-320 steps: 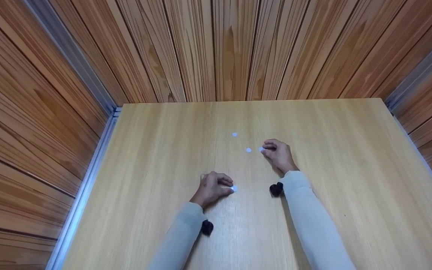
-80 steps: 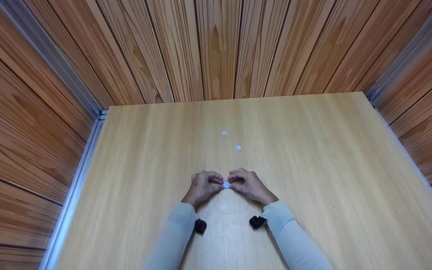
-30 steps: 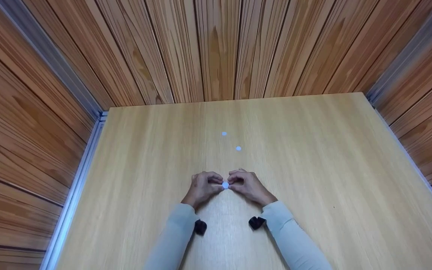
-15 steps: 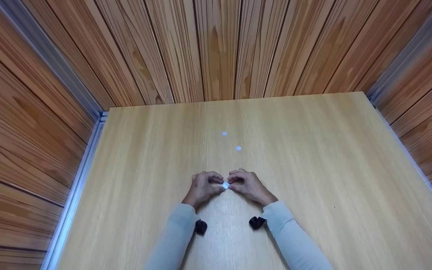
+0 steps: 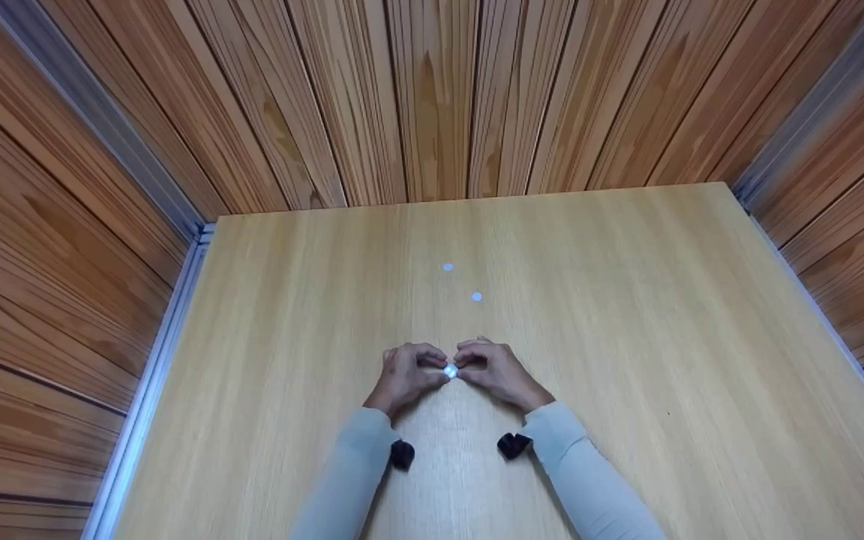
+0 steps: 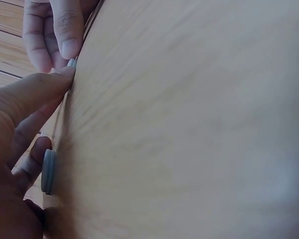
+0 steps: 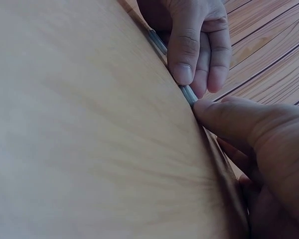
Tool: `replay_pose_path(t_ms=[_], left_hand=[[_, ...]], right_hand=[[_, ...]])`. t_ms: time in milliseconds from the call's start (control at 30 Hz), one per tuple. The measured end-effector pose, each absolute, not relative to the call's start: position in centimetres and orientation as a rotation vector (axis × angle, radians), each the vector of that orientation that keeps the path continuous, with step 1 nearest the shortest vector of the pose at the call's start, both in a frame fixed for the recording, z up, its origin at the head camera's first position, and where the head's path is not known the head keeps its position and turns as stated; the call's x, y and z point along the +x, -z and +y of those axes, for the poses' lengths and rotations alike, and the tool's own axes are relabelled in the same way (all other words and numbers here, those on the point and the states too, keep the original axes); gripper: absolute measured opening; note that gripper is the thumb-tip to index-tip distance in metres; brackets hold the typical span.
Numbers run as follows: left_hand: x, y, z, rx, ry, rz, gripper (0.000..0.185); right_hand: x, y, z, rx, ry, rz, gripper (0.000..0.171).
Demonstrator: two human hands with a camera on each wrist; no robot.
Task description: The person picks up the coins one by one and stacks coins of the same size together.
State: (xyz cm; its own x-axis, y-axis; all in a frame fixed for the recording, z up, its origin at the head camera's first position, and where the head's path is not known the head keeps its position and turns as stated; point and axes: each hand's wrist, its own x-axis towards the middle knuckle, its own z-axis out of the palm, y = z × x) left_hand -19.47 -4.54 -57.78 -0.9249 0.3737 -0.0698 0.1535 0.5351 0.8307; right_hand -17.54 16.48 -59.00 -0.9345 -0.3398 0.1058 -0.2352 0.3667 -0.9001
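In the head view my left hand [image 5: 409, 373] and right hand [image 5: 498, 370] meet at a small white round disc [image 5: 451, 370] on the table. Thumb tips and curved fingers pinch it from both sides. Seen edge-on in the right wrist view, this pale disc [image 7: 188, 94] shows layered edges, like thin discs stacked. Below my left hand's index finger, the left wrist view shows another pale two-layer stack [image 6: 48, 172] beside the curled lower fingers; the hand hides it in the head view. Two more white discs, a nearer one [image 5: 477, 297] and a farther one [image 5: 448, 267], lie beyond my hands.
The light wooden table [image 5: 627, 300] ends at a plank wall [image 5: 432, 97] at the back, with a metal rail [image 5: 148, 375] along its left edge. Black wrist devices, one on the left [image 5: 402, 455] and one on the right [image 5: 513, 446], hang below the sleeves.
Since the oldest frame, my right hand has come from a disc near the back pair to the disc at my left hand. In the last second the hands stay put; the pinched disc looks shinier.
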Motion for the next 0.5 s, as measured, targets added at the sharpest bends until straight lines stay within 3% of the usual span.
replay_pose_path(t_ms=[500], left_hand=[[-19.46,57.81,-4.46,0.467,-1.343,2.548,0.019]], right_hand=[[-17.52,58.92,16.50,-0.521,1.593,2.533,0.013]])
